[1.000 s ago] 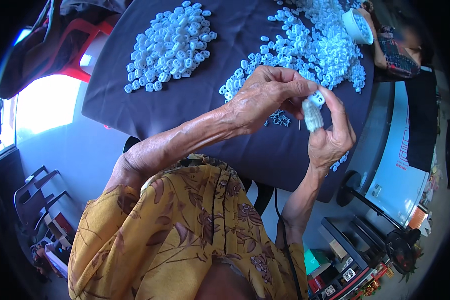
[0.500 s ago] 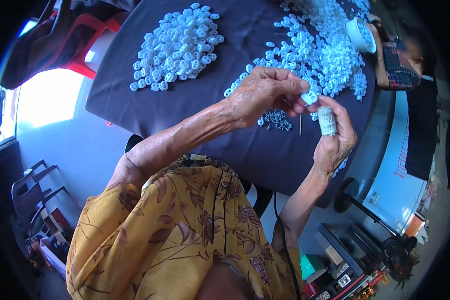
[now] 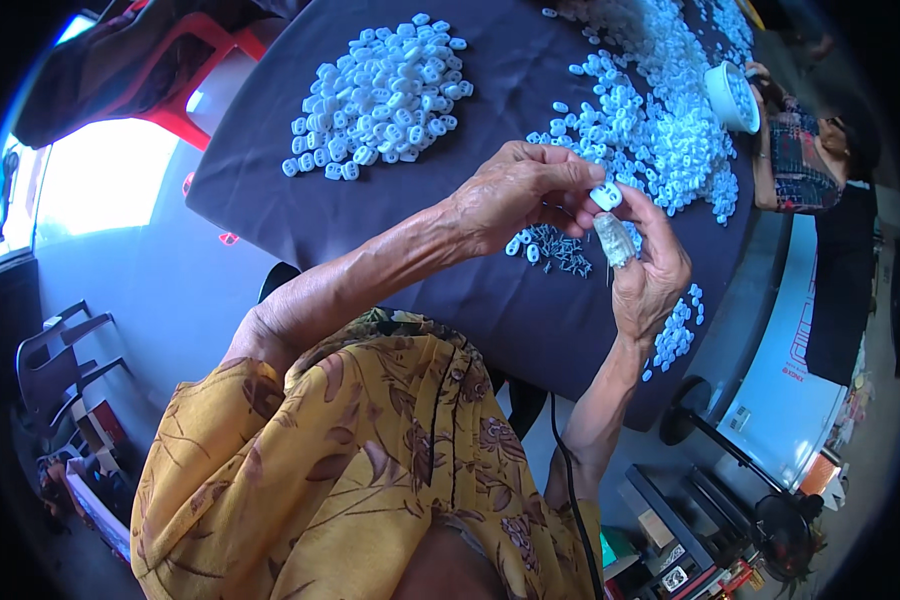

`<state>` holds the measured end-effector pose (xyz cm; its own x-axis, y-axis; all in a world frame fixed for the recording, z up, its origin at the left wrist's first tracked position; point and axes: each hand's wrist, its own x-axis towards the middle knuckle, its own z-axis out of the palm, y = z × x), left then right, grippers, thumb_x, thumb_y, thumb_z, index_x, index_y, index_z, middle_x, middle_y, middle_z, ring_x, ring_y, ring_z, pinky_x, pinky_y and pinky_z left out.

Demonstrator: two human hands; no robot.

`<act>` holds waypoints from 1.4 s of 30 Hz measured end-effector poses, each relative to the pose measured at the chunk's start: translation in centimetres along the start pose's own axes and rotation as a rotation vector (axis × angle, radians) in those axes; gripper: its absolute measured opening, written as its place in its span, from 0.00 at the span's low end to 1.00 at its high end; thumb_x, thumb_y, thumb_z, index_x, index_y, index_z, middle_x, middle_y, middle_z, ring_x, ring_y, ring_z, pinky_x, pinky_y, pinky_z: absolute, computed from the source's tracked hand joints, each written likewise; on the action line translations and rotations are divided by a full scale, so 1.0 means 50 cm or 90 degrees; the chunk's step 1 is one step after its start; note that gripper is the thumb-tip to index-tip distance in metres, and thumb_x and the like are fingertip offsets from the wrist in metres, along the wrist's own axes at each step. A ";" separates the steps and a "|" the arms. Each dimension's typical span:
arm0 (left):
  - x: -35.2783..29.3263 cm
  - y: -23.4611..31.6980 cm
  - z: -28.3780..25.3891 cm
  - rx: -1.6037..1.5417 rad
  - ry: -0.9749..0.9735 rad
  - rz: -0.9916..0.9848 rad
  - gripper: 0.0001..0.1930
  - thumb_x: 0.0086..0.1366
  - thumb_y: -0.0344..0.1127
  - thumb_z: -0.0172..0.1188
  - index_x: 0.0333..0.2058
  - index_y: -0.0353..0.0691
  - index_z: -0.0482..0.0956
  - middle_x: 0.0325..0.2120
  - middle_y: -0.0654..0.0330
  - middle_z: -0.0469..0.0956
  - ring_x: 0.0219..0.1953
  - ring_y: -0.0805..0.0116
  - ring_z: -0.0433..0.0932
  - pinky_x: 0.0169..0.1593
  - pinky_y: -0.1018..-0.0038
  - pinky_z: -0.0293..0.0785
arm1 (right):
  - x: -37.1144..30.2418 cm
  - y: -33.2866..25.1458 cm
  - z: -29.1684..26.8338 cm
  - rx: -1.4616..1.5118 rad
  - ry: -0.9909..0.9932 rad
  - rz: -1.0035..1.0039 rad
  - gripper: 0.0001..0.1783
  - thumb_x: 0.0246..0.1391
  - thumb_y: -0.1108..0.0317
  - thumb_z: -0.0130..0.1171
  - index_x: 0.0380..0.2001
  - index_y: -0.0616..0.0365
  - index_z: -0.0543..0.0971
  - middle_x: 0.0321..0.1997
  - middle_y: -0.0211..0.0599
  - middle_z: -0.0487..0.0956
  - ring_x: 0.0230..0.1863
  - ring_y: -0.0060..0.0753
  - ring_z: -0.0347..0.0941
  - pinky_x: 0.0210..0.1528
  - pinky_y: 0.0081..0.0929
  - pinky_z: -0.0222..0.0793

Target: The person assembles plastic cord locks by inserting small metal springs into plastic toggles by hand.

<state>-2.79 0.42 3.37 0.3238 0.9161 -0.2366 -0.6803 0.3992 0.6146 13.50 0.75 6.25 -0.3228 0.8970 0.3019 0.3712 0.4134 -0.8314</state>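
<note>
A small white oval plastic piece with two dark openings is held up between my hands, over the near part of the table. My left hand pinches its left side between thumb and fingers. My right hand closes on it from the right, the index finger bent against it. A pale, worn wrap covers the right thumb. Under the hands lie a small heap of dark, thin metal pins and a few loose white pieces. Fingertips partly hide the held piece.
On the dark tablecloth stands a large heap of white pieces, with a wider spread at right and a small cluster near the right edge. Across the table, a person is beside a white tub. A red chair stands far left.
The view has shifted slightly. My right hand has drawn in toward the left one, its wrapped thumb now tilted up nearer the white piece. The thin needle-like rod below the hands is now mostly hidden.
</note>
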 end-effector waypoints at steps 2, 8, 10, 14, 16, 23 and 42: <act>0.001 0.000 0.000 0.026 -0.037 -0.004 0.10 0.59 0.37 0.54 0.30 0.34 0.75 0.23 0.61 0.75 0.24 0.74 0.73 0.31 0.76 0.73 | -0.003 -0.003 -0.005 -0.130 -0.001 -0.062 0.15 0.45 0.72 0.53 0.39 0.62 0.74 0.33 0.39 0.77 0.35 0.33 0.75 0.40 0.27 0.69; -0.003 0.002 0.016 0.038 -0.029 -0.004 0.11 0.56 0.38 0.58 0.26 0.34 0.75 0.20 0.57 0.75 0.21 0.72 0.74 0.29 0.77 0.73 | -0.009 -0.003 -0.007 -0.168 0.037 -0.139 0.16 0.47 0.67 0.50 0.39 0.62 0.75 0.34 0.41 0.77 0.36 0.37 0.76 0.38 0.29 0.70; -0.004 0.003 0.019 0.041 -0.031 -0.002 0.11 0.56 0.38 0.59 0.26 0.34 0.75 0.20 0.57 0.75 0.21 0.72 0.74 0.29 0.77 0.74 | -0.010 -0.002 -0.009 -0.179 0.041 -0.143 0.16 0.47 0.66 0.49 0.39 0.62 0.75 0.34 0.41 0.77 0.35 0.38 0.76 0.38 0.29 0.70; -0.003 0.001 0.027 0.053 -0.027 0.007 0.12 0.55 0.38 0.59 0.26 0.33 0.75 0.20 0.56 0.75 0.20 0.71 0.75 0.29 0.76 0.74 | -0.007 0.001 -0.016 -0.138 0.044 -0.183 0.17 0.46 0.67 0.47 0.39 0.62 0.75 0.34 0.41 0.77 0.35 0.38 0.76 0.38 0.29 0.70; -0.005 0.003 0.028 0.051 -0.032 0.005 0.12 0.55 0.38 0.59 0.26 0.33 0.75 0.20 0.56 0.75 0.21 0.71 0.75 0.29 0.76 0.74 | -0.004 0.002 -0.019 -0.134 0.041 -0.187 0.17 0.46 0.67 0.47 0.39 0.62 0.75 0.33 0.41 0.77 0.35 0.38 0.76 0.38 0.29 0.70; -0.002 0.000 0.029 0.052 -0.003 0.032 0.12 0.55 0.38 0.59 0.27 0.33 0.75 0.20 0.57 0.75 0.21 0.71 0.75 0.29 0.76 0.74 | -0.011 0.011 -0.010 -0.148 0.047 -0.113 0.18 0.47 0.63 0.50 0.40 0.62 0.74 0.33 0.41 0.77 0.34 0.35 0.76 0.38 0.28 0.69; -0.007 -0.009 -0.011 0.010 0.130 0.094 0.10 0.58 0.37 0.56 0.26 0.36 0.72 0.20 0.62 0.72 0.24 0.73 0.74 0.32 0.77 0.73 | -0.017 0.014 0.029 -0.104 -0.001 -0.016 0.17 0.43 0.75 0.48 0.40 0.61 0.74 0.30 0.38 0.78 0.32 0.28 0.74 0.38 0.24 0.68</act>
<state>-2.95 -0.06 2.78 0.0808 0.9538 -0.2894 -0.6995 0.2611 0.6652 12.77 0.05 4.74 -0.3349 0.8859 0.3211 0.4999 0.4559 -0.7364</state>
